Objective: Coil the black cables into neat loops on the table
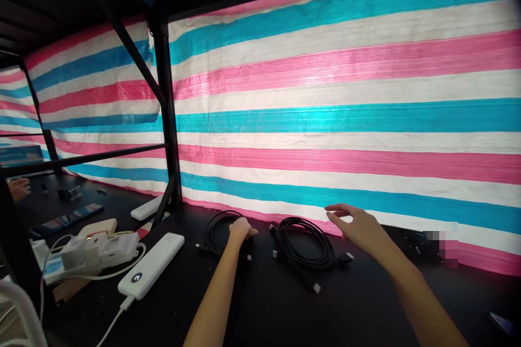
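farthest left of what matters here, a white power bank (151, 265) lies on the black table (260, 314), well apart from the work; just right of it the step in hand appears to be handling the left cable coil (215, 249), a dark loop lying flat with one pale plug end at its left and another at its near right. the left hand (241, 229) is over the far right part of that loop, fingers bent down and mostly hidden by the back of the hand, so i cannot tell whether they pinch the cable or only touch it. next to the right, near the left hand but apart from it, the right cable coil (284, 241) lies flat, its plug ends sticking out left, near and right. beyond its far right side the right hand (355, 222) is raised above the table, thumb and forefinger reaching left with a gap between them and nothing held. in my judgement the next move calls for a sure hold on the left coil's bundled strands, with its loose plug ends kept clear of the right coil.
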`<state>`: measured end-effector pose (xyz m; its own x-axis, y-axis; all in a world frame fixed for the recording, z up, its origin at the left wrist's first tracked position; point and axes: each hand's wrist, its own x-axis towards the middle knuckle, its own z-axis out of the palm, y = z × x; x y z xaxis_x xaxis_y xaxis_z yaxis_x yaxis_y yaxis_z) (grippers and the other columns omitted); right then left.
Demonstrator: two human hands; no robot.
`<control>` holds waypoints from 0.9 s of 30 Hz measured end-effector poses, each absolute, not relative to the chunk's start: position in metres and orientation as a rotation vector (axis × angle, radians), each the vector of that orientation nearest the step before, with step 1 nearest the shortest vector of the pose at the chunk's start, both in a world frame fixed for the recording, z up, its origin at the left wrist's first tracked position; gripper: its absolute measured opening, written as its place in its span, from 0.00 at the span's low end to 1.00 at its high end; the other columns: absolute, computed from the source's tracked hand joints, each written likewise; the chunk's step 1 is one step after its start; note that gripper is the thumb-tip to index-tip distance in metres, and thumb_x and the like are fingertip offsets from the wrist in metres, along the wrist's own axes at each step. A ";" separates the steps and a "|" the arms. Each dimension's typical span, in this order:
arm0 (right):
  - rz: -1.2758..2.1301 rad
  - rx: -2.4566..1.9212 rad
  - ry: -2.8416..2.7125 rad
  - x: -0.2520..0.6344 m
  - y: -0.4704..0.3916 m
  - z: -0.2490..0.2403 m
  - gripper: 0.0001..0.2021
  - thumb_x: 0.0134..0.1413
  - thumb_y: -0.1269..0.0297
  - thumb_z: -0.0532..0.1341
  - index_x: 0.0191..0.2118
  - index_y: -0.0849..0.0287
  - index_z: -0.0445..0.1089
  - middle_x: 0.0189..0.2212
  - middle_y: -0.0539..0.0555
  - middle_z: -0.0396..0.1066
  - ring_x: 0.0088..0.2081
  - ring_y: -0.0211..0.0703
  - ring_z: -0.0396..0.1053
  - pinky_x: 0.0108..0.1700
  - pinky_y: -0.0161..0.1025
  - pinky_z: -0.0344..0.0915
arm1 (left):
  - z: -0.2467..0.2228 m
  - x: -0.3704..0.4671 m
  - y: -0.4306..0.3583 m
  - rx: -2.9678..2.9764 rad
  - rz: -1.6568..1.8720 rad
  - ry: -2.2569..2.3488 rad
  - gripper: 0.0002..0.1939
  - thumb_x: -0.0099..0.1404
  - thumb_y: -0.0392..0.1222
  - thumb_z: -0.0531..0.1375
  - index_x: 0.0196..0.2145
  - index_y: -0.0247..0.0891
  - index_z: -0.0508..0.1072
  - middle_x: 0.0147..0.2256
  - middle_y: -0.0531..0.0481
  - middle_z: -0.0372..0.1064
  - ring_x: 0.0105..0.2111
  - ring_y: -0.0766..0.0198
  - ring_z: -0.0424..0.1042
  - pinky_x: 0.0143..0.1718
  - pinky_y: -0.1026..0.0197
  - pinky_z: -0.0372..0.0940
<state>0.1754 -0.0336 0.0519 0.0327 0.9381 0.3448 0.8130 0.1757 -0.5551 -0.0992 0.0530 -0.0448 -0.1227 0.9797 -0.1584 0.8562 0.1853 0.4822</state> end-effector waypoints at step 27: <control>0.181 -1.446 -1.693 0.166 -0.130 0.114 0.21 0.42 0.40 0.56 0.31 0.52 0.75 0.09 0.50 0.61 0.12 0.41 0.60 0.13 0.35 0.52 | -0.037 -0.078 0.044 1.665 0.316 2.217 0.33 0.41 0.46 0.67 0.46 0.31 0.69 0.52 0.31 0.64 0.54 0.45 0.61 0.50 0.53 0.57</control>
